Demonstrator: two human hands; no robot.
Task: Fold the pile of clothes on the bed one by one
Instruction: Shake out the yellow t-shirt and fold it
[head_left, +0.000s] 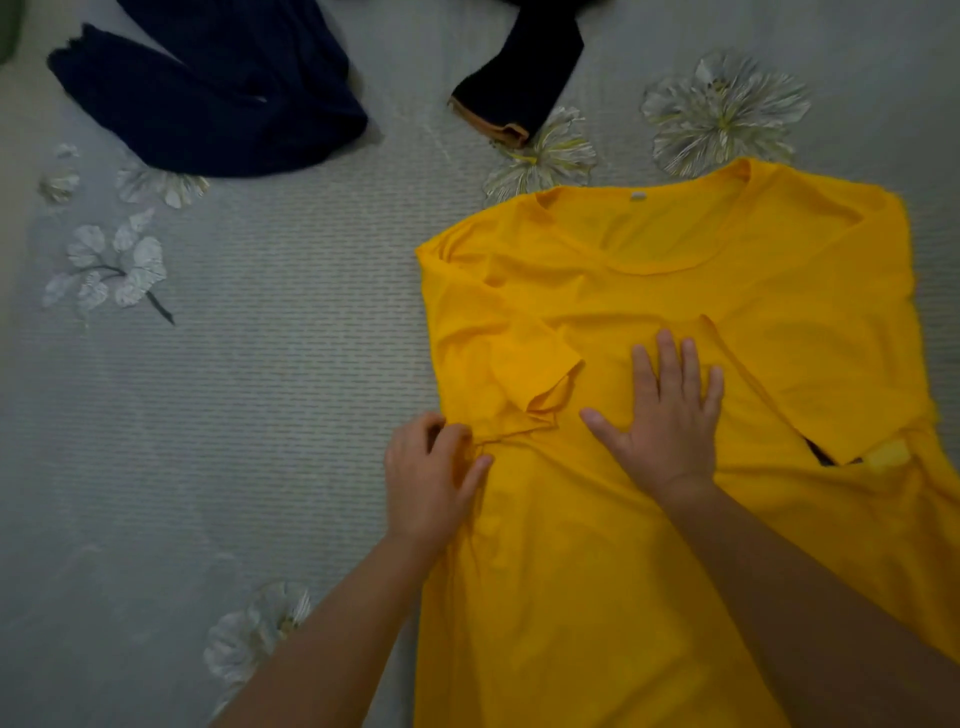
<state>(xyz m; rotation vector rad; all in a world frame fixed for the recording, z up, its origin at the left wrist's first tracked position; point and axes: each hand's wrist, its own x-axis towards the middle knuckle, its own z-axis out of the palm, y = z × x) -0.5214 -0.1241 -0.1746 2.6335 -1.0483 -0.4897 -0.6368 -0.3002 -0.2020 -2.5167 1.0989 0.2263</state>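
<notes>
A yellow T-shirt (649, 291) lies spread on the bed at the right, collar toward the far side. Its left sleeve (519, 374) is folded inward over the body, and the right side is folded in too. My right hand (670, 415) lies flat on the shirt's middle with fingers spread. At the shirt's left edge, just below the folded sleeve, my left hand (436, 473) pinches the fabric with curled fingers.
A dark navy garment (208, 98) lies crumpled at the far left of the grey floral bedsheet (260, 389). A dark sleeve with an orange cuff (519, 78) reaches in from the top centre. Something dark shows through a gap in the shirt's right fold (826, 457).
</notes>
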